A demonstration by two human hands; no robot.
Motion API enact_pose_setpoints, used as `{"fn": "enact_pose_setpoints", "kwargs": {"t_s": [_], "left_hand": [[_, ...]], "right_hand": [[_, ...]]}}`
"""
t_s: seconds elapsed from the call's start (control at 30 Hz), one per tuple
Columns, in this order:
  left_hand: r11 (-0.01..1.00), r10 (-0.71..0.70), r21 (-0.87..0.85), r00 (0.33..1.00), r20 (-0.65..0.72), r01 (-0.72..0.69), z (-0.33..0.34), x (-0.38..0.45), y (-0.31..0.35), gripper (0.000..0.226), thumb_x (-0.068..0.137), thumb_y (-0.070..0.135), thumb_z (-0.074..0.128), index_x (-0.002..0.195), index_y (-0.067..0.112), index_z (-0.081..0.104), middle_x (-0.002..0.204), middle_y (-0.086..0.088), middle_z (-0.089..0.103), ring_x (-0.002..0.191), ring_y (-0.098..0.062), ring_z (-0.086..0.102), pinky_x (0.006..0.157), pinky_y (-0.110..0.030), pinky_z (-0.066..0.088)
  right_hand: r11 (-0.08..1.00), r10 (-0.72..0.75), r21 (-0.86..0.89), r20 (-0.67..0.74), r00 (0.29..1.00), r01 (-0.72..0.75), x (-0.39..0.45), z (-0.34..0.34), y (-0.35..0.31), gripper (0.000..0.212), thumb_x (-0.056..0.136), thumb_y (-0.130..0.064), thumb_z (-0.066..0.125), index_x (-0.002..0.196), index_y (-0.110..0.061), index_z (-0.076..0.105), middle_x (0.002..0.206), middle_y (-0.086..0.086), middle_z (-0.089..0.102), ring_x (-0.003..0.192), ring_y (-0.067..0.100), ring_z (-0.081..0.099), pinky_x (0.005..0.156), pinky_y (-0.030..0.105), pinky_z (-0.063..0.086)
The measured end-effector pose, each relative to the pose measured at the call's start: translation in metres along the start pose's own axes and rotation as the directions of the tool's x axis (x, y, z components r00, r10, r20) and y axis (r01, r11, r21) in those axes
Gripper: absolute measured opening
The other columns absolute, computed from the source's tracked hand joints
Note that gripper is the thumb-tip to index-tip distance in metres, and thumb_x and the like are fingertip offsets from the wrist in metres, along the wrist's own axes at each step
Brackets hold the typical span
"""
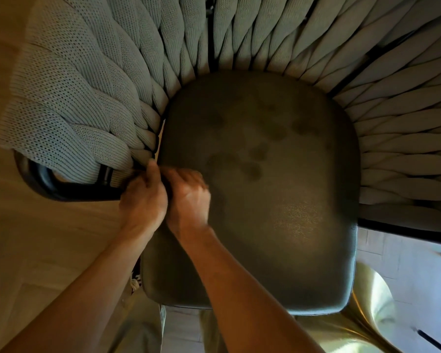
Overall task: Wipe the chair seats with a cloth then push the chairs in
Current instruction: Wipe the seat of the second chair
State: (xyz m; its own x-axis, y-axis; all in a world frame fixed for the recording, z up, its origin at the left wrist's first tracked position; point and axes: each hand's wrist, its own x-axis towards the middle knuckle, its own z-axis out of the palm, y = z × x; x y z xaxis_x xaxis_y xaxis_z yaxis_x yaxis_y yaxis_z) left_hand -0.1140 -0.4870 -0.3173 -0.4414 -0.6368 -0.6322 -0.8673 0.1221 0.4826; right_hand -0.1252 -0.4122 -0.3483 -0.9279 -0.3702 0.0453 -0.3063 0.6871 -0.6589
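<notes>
At seat [278, 189] left edge, left hand [141, 200], right hand [189, 197], fingers curled

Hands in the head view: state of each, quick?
Left hand: fingers curled at the seat cushion's left edge; contents hidden.
Right hand: curled beside it; any cloth hidden.

A woven-backed chair [265, 174] stands on the wooden floor [36, 238].

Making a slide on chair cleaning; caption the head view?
Both hands work close together at the left edge of a dark padded seat cushion ringed by grey woven backrest.
</notes>
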Motion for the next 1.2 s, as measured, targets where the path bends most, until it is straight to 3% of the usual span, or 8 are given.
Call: {"fn": "enact_pose_setpoints", "kwargs": {"t_s": [0.1,0.23,0.4,0.6,0.8,0.93,1.07,1.2], "left_hand": [[0.998,0.026,0.054,0.999,0.039,-0.028,-0.001,-0.001,0.003,0.069,0.098,0.056,0.018,0.124,0.006,0.057,0.123,-0.02,0.059,0.114,-0.034,0.054,0.095,-0.04,0.043],[0.978,0.132,0.158,0.99,0.043,-0.137,-0.002,-0.002,0.004,0.06,0.1,0.051,0.021,0.108,0.006,0.061,0.108,-0.018,0.063,0.105,-0.033,0.057,0.077,-0.033,0.035],[0.926,0.19,0.322,0.98,0.057,-0.198,-0.001,0.008,0.0,0.052,0.096,0.051,0.042,0.136,0.019,0.045,0.12,-0.011,0.062,0.113,-0.033,0.056,0.094,-0.045,0.046],[0.853,0.257,0.461,0.966,0.038,-0.245,0.001,0.01,0.006,0.054,0.087,0.043,0.063,0.132,0.015,0.05,0.125,-0.013,0.055,0.114,-0.035,0.054,0.089,-0.047,0.047],[0.858,0.284,0.441,0.959,0.017,-0.263,0.006,0.013,0.006,0.055,0.087,0.036,0.066,0.132,0.008,0.051,0.128,-0.015,0.052,0.116,-0.033,0.052,0.094,-0.045,0.045],[0.889,0.27,0.381,0.963,0.01,-0.254,0.005,0.017,0.004,0.058,0.085,0.037,0.069,0.133,0.011,0.052,0.129,-0.013,0.056,0.118,-0.03,0.054,0.094,-0.044,0.047],[0.875,0.283,0.402,0.959,0.028,-0.27,0.004,0.019,0.002,0.058,0.085,0.039,0.069,0.133,0.011,0.052,0.129,-0.013,0.056,0.118,-0.03,0.054,0.093,-0.044,0.049],[0.89,0.254,0.381,0.966,0.04,-0.25,0.006,0.022,0.003,0.058,0.084,0.038,0.07,0.133,0.013,0.052,0.13,-0.012,0.056,0.119,-0.029,0.054,0.094,-0.046,0.049]], "right_hand": [[1.0,-0.018,-0.024,0.034,0.999,0.019,0.005,0.009,-0.002,0.014,0.083,-0.018,0.069,0.096,-0.015,0.071,0.088,0.004,0.07,0.084,0.024,0.065,0.074,0.04,0.055],[0.99,-0.054,-0.122,0.114,0.992,0.068,0.002,-0.009,0.018,0.028,0.079,-0.01,0.071,0.106,-0.015,0.069,0.094,0.005,0.069,0.09,0.028,0.064,0.073,0.042,0.056],[0.976,-0.036,-0.215,0.015,0.999,0.038,-0.001,-0.05,0.061,0.042,0.072,-0.012,0.044,0.102,-0.014,0.072,0.094,0.005,0.071,0.085,0.028,0.067,0.069,0.038,0.058],[0.947,0.059,-0.313,-0.062,0.996,-0.076,-0.018,-0.115,0.128,0.048,0.059,0.009,0.065,0.101,-0.013,0.072,0.092,0.008,0.069,0.077,0.032,0.066,0.062,0.038,0.057],[0.873,0.31,-0.354,-0.127,0.942,-0.335,-0.03,-0.175,0.189,0.04,0.072,0.013,0.066,0.107,-0.005,0.069,0.104,0.021,0.064,0.089,0.043,0.062,0.071,0.056,0.054],[0.791,0.446,-0.378,-0.18,0.876,-0.481,-0.026,-0.198,0.214,0.032,0.084,0.006,0.06,0.112,-0.008,0.067,0.103,0.018,0.064,0.094,0.038,0.059,0.078,0.044,0.047],[0.807,0.439,-0.325,-0.227,0.869,-0.493,-0.021,-0.197,0.215,0.029,0.083,0.007,0.06,0.106,-0.008,0.067,0.099,0.017,0.065,0.09,0.037,0.06,0.076,0.041,0.047],[0.893,0.308,-0.241,-0.288,0.907,-0.38,-0.025,-0.178,0.203,0.034,0.074,0.015,0.061,0.101,-0.004,0.07,0.098,0.018,0.067,0.085,0.039,0.063,0.074,0.045,0.053]]}}
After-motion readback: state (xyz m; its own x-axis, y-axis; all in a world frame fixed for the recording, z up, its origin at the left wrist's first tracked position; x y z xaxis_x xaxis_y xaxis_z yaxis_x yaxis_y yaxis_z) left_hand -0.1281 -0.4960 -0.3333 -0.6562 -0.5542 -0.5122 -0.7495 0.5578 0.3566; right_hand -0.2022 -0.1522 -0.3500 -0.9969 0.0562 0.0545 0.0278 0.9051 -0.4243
